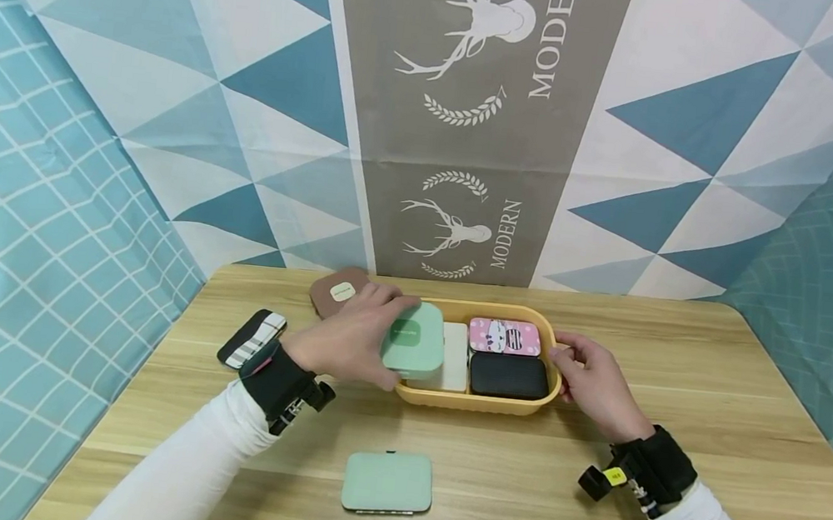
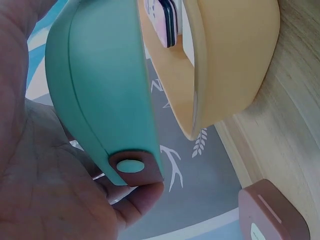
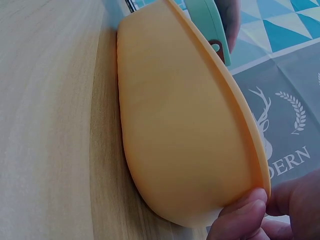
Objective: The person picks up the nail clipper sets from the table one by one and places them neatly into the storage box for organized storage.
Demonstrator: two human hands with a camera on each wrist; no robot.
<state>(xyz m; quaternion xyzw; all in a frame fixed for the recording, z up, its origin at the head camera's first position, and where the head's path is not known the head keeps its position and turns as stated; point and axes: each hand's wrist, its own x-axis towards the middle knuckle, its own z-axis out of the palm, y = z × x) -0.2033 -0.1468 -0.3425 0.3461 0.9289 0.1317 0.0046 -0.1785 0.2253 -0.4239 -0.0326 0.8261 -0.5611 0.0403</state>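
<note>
My left hand grips a mint-green square case over the left end of a yellow oval basket. In the left wrist view, the case has a rounded edge and a brown tab with a green button, fingers wrapped around its sides. My right hand pinches the basket's rim at its right end, thumb and fingers on either side of the wall. Inside the basket lie a white case, a pink case with a cartoon print and a black case.
A brown case lies behind my left hand, and a black-and-white striped case lies by my left wrist. A flat, pale green case is on the wooden table in front of the basket. Patterned cloth hangs behind the table.
</note>
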